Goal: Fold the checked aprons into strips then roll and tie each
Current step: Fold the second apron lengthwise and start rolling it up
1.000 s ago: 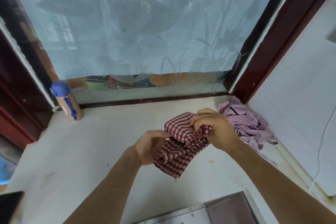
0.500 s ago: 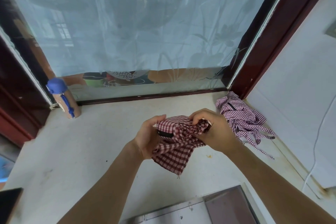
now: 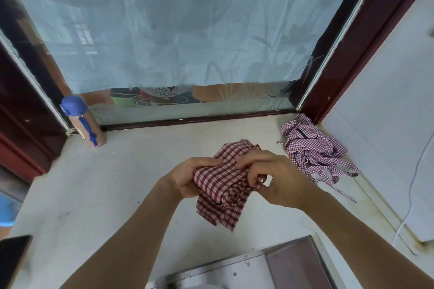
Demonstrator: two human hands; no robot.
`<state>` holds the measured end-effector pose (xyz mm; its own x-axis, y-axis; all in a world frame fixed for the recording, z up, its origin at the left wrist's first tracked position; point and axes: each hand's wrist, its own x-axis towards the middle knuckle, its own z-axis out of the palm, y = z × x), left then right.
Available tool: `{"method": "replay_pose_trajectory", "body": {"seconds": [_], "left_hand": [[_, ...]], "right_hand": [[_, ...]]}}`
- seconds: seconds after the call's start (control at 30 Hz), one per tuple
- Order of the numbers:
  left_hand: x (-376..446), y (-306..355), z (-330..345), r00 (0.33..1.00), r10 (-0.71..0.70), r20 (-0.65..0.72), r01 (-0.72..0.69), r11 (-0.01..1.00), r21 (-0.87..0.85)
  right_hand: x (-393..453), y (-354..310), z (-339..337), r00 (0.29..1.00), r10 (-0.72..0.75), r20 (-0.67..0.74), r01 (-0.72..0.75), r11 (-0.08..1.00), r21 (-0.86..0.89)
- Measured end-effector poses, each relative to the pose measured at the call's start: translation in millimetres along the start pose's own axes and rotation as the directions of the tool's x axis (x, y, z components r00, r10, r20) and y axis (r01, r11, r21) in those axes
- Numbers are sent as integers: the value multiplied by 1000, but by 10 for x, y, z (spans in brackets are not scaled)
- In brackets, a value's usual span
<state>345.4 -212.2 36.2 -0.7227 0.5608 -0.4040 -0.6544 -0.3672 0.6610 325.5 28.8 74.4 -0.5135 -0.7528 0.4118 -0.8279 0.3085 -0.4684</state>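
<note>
A dark red checked apron (image 3: 220, 185), folded into a thick strip and partly rolled, is held up over the pale counter (image 3: 122, 185). My left hand (image 3: 190, 177) cups its left side with the thumb on top. My right hand (image 3: 270, 173) grips the right side, fingers pinching a strap end at the roll's edge. The apron's loose lower end hangs down toward the counter. A second apron (image 3: 312, 150), in finer purple-red check, lies crumpled with its straps trailing in the back right corner.
A tan bottle with a blue cap (image 3: 82, 122) stands at the back left by the window frame. A metal box or lid (image 3: 281, 263) sits at the near edge. A dark phone (image 3: 11, 258) lies at the near left. A white cable (image 3: 413, 185) runs along the right wall.
Both hands have rolled the red apron tighter and turned it. My left hand has shifted from under the cloth to its upper left side, and my right hand now pinches a strap.
</note>
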Motion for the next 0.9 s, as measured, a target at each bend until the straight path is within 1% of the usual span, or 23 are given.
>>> {"method": "replay_pose_trajectory", "body": {"seconds": [0.07, 0.13, 0.2, 0.23, 0.27, 0.3, 0.37, 0.4, 0.43, 0.47, 0.5, 0.53, 0.57, 0.6, 0.63, 0.73, 0.8, 0.83, 0.9], "left_hand": [[31, -7, -31, 996, 86, -1, -86, 996, 24], [55, 8, -47, 990, 139, -31, -138, 990, 37], [76, 36, -73, 987, 154, -44, -151, 987, 55], [74, 52, -78, 987, 155, -48, -152, 986, 67], [74, 75, -77, 986, 157, -60, -152, 985, 86], [73, 92, -79, 984, 163, -71, -156, 982, 103], [74, 107, -90, 978, 185, -98, -175, 979, 105], [77, 111, -85, 973, 199, -116, -189, 978, 92], [84, 109, -74, 968, 215, -130, -207, 976, 71], [91, 103, -55, 964, 229, -138, -224, 973, 50], [100, 93, -27, 960, 240, -143, -237, 971, 36], [113, 83, 1, 959, 245, -143, -243, 969, 31], [121, 74, 30, 961, 240, -135, -238, 971, 30], [127, 75, 53, 966, 229, -122, -226, 974, 33], [126, 81, 70, 970, 216, -107, -213, 976, 43], [137, 117, 93, 975, 184, -122, -175, 981, 85], [157, 126, 88, 966, 173, -192, -153, 982, 114], [165, 126, 79, 958, 175, -226, -149, 980, 129], [173, 119, 36, 940, 187, -285, -144, 976, 164]], "right_hand": [[-43, 19, -17, 999, 5, -43, -9, 995, -95], [-79, 39, -31, 996, 36, -81, -50, 983, -175], [-115, 68, -39, 990, 107, -94, -127, 961, -246], [-122, 78, -47, 979, 184, -90, -200, 950, -240], [-124, 100, -59, 955, 290, -69, -298, 930, -216], [-126, 122, -58, 916, 402, -14, -396, 894, -210], [-115, 190, -41, 801, 588, 114, -559, 802, -209], [-115, 224, -25, 740, 656, 147, -649, 755, -100], [-102, 243, -7, 681, 708, 187, -729, 679, 86], [-77, 233, 7, 630, 737, 244, -774, 571, 273], [-46, 218, 29, 599, 739, 310, -787, 471, 397], [-3, 199, 54, 610, 709, 353, -773, 437, 460], [50, 159, 84, 637, 680, 362, -749, 437, 497], [105, 118, 113, 674, 656, 339, -713, 460, 529], [160, 90, 142, 695, 655, 296, -681, 469, 562], [266, 88, 215, 709, 691, 140, -584, 465, 665], [292, 116, 266, 721, 684, 106, -580, 514, 632], [296, 137, 290, 732, 671, 118, -593, 542, 595], [315, 162, 301, 747, 638, 189, -630, 587, 509]]}}
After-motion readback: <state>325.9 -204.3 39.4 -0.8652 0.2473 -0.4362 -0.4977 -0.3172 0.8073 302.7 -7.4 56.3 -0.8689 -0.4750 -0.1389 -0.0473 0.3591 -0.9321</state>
